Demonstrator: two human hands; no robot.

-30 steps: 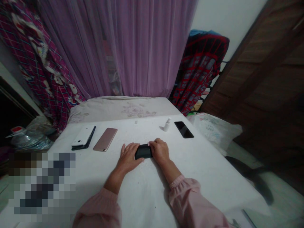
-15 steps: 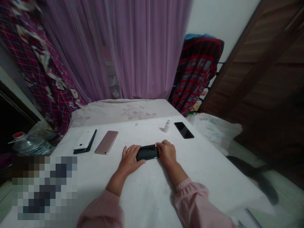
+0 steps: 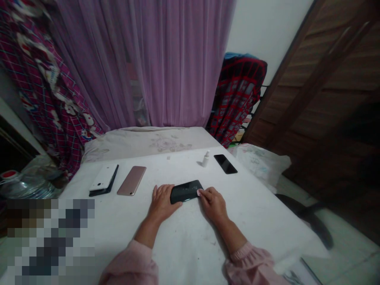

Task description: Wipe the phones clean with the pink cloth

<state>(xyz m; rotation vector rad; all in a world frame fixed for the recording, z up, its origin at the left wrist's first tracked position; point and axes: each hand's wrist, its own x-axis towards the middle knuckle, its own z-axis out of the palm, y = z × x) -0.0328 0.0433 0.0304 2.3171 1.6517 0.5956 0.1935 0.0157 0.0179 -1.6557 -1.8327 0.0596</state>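
Black smartphone (image 3: 186,191) lies flat between the hands, touched but not gripped: the right hand (image 3: 213,206) has its fingertips (image 3: 202,193) at one end, and the left hand (image 3: 162,204) rests open against the other. Beyond, on the white worktop (image 3: 255,221), sit a rose-gold phone (image 3: 131,181), a white phone (image 3: 103,178), a small spray bottle (image 3: 205,159) and a dark phone (image 3: 225,164).

From where I stand there are four phones on the one table (image 3: 261,217): a black phone (image 3: 186,191) at bottom center, a second black phone (image 3: 225,164) farther right, a rose phone (image 3: 131,181) and a white phone (image 3: 103,178) on the left. There are two hands, a left hand (image 3: 162,204) and a right hand (image 3: 213,205). I see one bottle (image 3: 205,159), one curtain (image 3: 178,67), and two plaid cloths, the left cloth (image 3: 44,91) at upper left and the right cloth (image 3: 237,95) right of center.
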